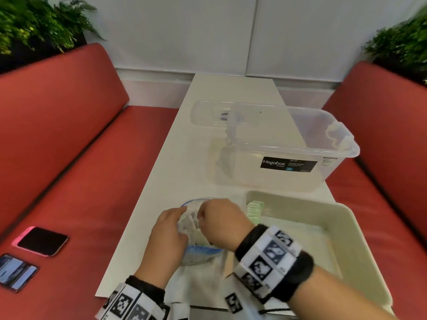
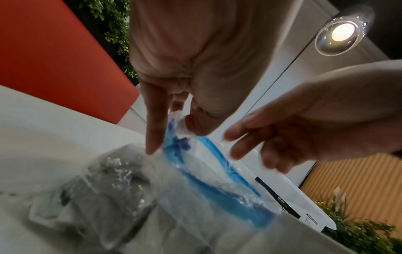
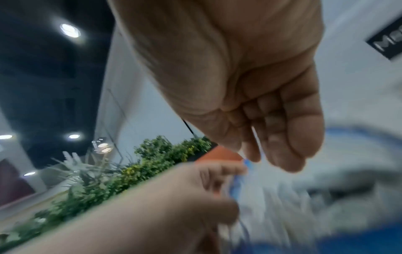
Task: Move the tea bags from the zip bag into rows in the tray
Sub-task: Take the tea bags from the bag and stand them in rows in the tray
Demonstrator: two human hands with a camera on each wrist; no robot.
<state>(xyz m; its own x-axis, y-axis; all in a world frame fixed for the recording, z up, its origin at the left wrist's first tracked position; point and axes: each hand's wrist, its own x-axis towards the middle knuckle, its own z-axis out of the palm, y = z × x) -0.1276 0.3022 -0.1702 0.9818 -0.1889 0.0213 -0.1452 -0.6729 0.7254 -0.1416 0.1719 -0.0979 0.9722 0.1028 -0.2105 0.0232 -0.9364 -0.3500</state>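
Note:
The clear zip bag (image 1: 203,252) with a blue zip rim lies on the white table's near end, its mouth open. My left hand (image 1: 171,229) pinches the bag's left rim between thumb and finger (image 2: 174,130). My right hand (image 1: 217,218) hovers at the mouth, fingers loosely curved (image 2: 250,147), with nothing visible in them. Tea bags (image 1: 193,224) show inside the bag, grey and blurred through the plastic (image 2: 108,180). The cream tray (image 1: 300,241) sits right of the bag. A short row of pale green tea bags (image 1: 255,211) stands in its far left corner.
A clear Megabox storage box (image 1: 277,146) stands behind the tray, its clear lid (image 1: 208,114) further back. Red benches flank the white table (image 1: 175,169). Two phones (image 1: 42,241) (image 1: 16,271) lie on the left bench.

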